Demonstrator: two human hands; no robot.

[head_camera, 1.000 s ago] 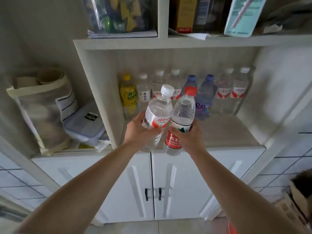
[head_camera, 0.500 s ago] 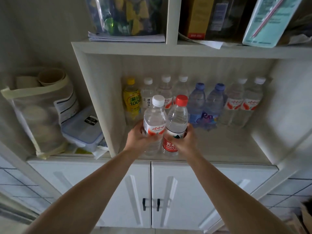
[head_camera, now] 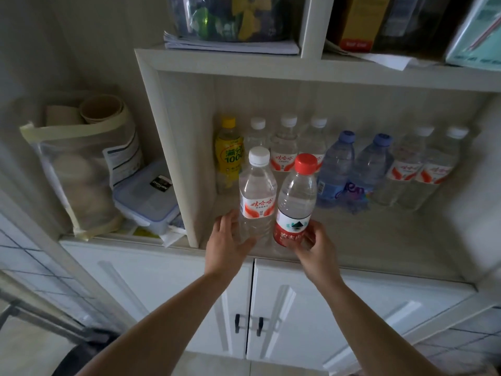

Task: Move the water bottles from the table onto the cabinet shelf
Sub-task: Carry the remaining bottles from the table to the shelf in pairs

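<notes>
My clear plastic white-capped water bottle (head_camera: 257,196) and clear red-capped, red-labelled water bottle (head_camera: 295,202) stand upright, touching, at the pale wooden cabinet shelf's (head_camera: 379,248) front edge. At seven o'clock my left hand (head_camera: 227,240) spreads loosely around the first; at five o'clock my right hand (head_camera: 314,245) pinches the second's base.

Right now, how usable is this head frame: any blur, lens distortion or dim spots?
Head view: wide-angle bending bows the cabinet shelf edges; the red-capped bottle and white-capped bottle read sharply; the left hand is slightly soft; the shelf's back row sits in dim shadow.
</notes>
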